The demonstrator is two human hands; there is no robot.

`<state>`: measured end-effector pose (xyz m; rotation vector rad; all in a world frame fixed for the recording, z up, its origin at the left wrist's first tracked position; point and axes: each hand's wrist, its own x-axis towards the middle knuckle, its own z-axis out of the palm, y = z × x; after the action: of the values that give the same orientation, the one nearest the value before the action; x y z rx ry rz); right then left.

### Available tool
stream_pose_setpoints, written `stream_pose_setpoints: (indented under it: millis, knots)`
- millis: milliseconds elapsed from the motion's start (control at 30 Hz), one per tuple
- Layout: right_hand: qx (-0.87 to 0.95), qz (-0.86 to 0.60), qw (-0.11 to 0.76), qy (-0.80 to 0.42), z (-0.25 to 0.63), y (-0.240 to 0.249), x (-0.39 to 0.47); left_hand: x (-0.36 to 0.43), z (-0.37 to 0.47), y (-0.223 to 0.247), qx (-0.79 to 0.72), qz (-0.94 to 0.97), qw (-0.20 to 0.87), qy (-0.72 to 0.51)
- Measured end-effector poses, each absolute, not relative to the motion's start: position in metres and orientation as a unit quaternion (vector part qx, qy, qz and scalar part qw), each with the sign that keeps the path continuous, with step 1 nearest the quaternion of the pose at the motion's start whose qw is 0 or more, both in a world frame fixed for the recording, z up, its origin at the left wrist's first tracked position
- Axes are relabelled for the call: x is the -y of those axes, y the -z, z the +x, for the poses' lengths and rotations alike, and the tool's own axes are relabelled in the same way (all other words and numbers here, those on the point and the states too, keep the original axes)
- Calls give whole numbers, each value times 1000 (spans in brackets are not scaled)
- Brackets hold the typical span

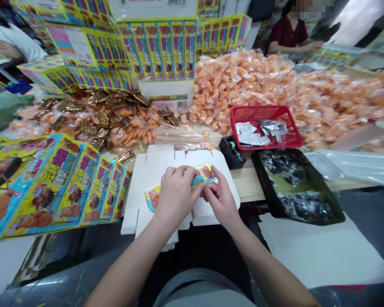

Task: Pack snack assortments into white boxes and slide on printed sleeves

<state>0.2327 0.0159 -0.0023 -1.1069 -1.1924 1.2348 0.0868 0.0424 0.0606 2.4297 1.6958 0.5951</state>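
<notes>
A small yellow and blue printed box lies slanted over a stack of flat white cardboard blanks. Wrapped across the middle of this box, my left hand hides much of it. My right hand is at the box's right end, its index finger raised along the edge and the other fingers curled in. Whether those curled fingers pinch an end flap or anything else is hidden. Behind the blanks lies a bundle of thin wooden sticks in clear wrap.
Printed boxes stand in a row at left; more are stacked behind. Bagged orange pieces and brown-gold packets cover the back. Right are a tape dispenser, red basket and black tray. Two people sit beyond.
</notes>
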Motion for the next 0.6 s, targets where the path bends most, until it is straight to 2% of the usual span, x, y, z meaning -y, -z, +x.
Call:
stream_pose_setpoints:
  millis: [167,233,300,400,500,600]
  knots:
    - [494,-483,500,-522,261,21,-19,-40,94,-56,-549,814,18,-191]
    - [471,-572,514,-432,291,35,-38,-38,94,-53,-541,821,-19,-183]
    - [423,-679,530,-280,320,50,-67,-39,96,-52,-545,821,-43,-166]
    - [406,-760,482,-160,348,69,-109,-41,94,-55,-553,822,-47,-128]
    - [446,-768,429,-167,360,71,-128,-38,76,-62,-536,839,-37,-90]
    - [422,-763,397,-287,378,59,-130,-33,45,-65,-542,839,-1,-38]
